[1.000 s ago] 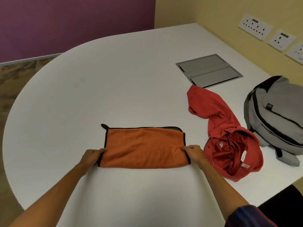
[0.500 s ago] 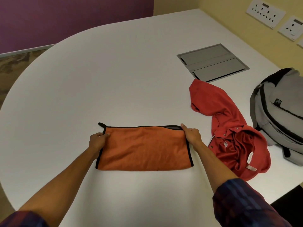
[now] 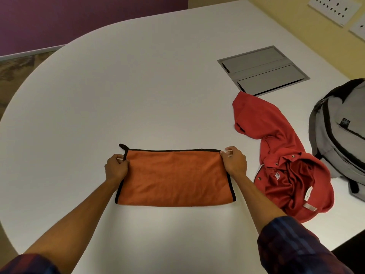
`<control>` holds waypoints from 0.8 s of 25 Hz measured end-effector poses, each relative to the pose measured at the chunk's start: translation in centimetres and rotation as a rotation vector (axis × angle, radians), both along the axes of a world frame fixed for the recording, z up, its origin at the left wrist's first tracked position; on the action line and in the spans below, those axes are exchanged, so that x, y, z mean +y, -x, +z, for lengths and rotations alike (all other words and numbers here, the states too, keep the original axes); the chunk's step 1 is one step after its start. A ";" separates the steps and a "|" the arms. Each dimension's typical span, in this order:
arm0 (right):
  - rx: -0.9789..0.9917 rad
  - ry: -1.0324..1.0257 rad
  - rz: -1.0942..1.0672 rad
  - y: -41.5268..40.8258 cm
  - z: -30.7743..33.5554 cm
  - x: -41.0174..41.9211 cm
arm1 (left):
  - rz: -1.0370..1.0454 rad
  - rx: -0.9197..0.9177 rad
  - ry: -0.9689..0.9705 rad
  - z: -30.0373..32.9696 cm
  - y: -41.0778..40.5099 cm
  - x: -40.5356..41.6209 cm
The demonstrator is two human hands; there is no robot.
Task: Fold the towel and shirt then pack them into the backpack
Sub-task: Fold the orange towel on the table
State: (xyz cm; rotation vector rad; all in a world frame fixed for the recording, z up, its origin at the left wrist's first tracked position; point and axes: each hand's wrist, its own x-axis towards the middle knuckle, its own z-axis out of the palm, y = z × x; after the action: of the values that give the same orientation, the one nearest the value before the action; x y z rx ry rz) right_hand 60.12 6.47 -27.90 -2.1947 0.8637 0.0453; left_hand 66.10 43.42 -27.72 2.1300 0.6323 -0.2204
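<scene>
An orange towel [image 3: 173, 177] with black trim lies folded in a flat rectangle on the white table [image 3: 138, 86]. My left hand [image 3: 116, 168] pinches its far left corner, beside the hanging loop. My right hand [image 3: 235, 162] pinches the far right corner. A red shirt [image 3: 280, 155] lies crumpled to the right of the towel, collar and labels showing. Further right, a grey backpack [image 3: 343, 135] with black trim lies on the table, partly cut off by the frame edge.
A grey cable hatch [image 3: 262, 70] is set into the table behind the shirt. Wall sockets [image 3: 333, 6] sit on the yellow wall at the upper right. The table's rounded edge curves along the left, with floor beyond it.
Both hands have slid from the towel's near corners up its side edges to the far corners, where they now pinch it. The towel itself has stayed flat.
</scene>
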 end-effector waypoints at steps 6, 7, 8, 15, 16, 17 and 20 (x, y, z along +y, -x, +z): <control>-0.040 0.348 0.659 4.9 -1.3 6.3 | -0.660 -0.290 -0.573 -1.1 4.5 -2.1; 0.003 0.361 0.710 5.7 -1.9 7.4 | -0.762 -0.286 -0.596 -1.7 5.3 -2.5; 0.041 0.378 0.722 6.4 -2.5 8.0 | -0.831 -0.242 -0.602 -2.2 6.2 -2.8; 0.146 0.448 0.608 8.5 -3.7 5.1 | -0.806 0.052 -0.620 -4.2 9.3 0.6; 0.161 0.446 0.587 8.8 -3.5 4.6 | -0.807 0.078 -0.627 -4.1 9.4 0.8; 0.169 0.439 0.570 9.0 -3.4 4.1 | -0.803 0.094 -0.632 -3.9 9.5 0.9; 0.142 0.387 0.461 10.3 -3.1 3.4 | -0.790 0.115 -0.607 -3.6 10.4 1.0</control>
State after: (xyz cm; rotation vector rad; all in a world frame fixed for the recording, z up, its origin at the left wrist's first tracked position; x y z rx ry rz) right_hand 49.84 9.92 -31.04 -2.7456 0.4468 0.2808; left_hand 55.69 44.43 -31.34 2.8903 -0.1524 -0.6470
